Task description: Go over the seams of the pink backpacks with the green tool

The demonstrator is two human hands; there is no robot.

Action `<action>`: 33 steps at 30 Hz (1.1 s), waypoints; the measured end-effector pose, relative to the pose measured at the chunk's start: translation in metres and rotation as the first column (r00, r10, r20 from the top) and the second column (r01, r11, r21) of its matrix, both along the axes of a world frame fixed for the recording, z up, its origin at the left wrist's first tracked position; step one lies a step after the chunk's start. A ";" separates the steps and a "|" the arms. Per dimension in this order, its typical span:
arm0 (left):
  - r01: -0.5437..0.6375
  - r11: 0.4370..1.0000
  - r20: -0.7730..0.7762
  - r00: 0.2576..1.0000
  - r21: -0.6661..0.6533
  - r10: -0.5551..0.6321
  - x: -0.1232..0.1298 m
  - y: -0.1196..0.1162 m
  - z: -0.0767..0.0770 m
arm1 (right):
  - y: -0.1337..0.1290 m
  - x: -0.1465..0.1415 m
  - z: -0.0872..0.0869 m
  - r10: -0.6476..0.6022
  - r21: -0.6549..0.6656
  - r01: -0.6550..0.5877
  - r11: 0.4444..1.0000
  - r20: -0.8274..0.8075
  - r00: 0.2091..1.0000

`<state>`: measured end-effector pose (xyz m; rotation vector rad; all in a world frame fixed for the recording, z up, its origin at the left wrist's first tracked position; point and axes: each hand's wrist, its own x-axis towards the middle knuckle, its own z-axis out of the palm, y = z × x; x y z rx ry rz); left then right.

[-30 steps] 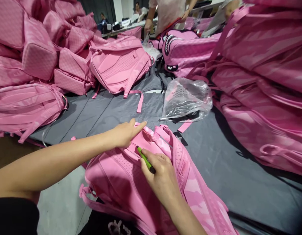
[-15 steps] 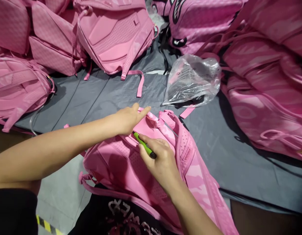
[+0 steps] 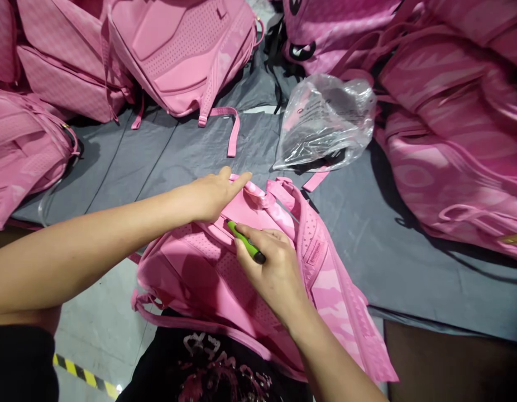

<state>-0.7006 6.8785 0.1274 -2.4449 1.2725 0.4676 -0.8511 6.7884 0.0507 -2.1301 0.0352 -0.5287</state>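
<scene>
A pink backpack [image 3: 175, 268] rests at the table edge against my body, its padded, dotted back panel facing up. My left hand [image 3: 212, 195] lies over its upper part, gripping near the top edge. One finger stretches to the right; the other fingertips are hidden. In my right hand [image 3: 275, 268] is a slim green pen-like tool [image 3: 245, 243] with black ends. Its tip points up and left at the panel by my left hand; whether it touches the fabric I cannot tell. A camouflage-patterned shoulder strap [image 3: 329, 296] runs down the pack's right side.
Several pink backpacks [image 3: 170, 56] are piled along the back and left of the grey-covered table [image 3: 158, 151]. More pink bags [image 3: 451, 139] stand at the right. A clear plastic bag [image 3: 325, 123] lies beyond the pack. Yellow-black tape [image 3: 85, 375] marks the floor.
The whole view has shifted slightly, so the table and bags sit a bit higher and further left. Both hands keep nearly the same places on the backpack.
</scene>
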 end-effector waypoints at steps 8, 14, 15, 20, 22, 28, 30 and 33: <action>-0.002 1.000 0.033 0.999 0.020 0.002 -0.002 -0.002 -0.001 | 0.001 0.002 -0.002 0.020 0.048 -0.021 0.999 0.030 0.999; -0.012 1.000 0.042 0.999 0.015 0.012 -0.003 -0.004 0.000 | 0.002 0.003 -0.003 0.026 0.045 -0.028 0.999 0.045 0.999; -0.008 1.000 0.037 0.999 0.004 0.008 -0.003 -0.003 -0.001 | 0.002 0.003 -0.003 0.028 0.047 -0.031 0.998 0.059 0.998; -0.005 1.000 0.032 0.999 -0.011 0.005 -0.001 -0.001 -0.004 | 0.003 0.005 -0.006 0.020 0.028 -0.021 0.999 0.043 0.999; 0.000 1.000 0.043 0.999 0.003 0.000 -0.001 -0.001 -0.004 | 0.004 0.006 -0.008 0.014 0.036 -0.016 0.999 0.071 0.997; 0.012 1.000 0.059 0.998 -0.001 -0.012 0.000 0.000 -0.007 | 0.005 0.008 -0.011 -0.007 0.044 0.002 0.999 0.101 0.995; 0.015 1.000 0.055 0.998 -0.004 -0.015 0.000 0.000 -0.008 | 0.005 0.008 -0.011 0.008 0.076 -0.018 0.997 0.127 0.992; 0.011 1.000 0.058 0.998 -0.016 -0.010 0.001 0.000 -0.009 | 0.005 0.008 -0.011 0.010 0.088 -0.019 0.996 0.102 0.995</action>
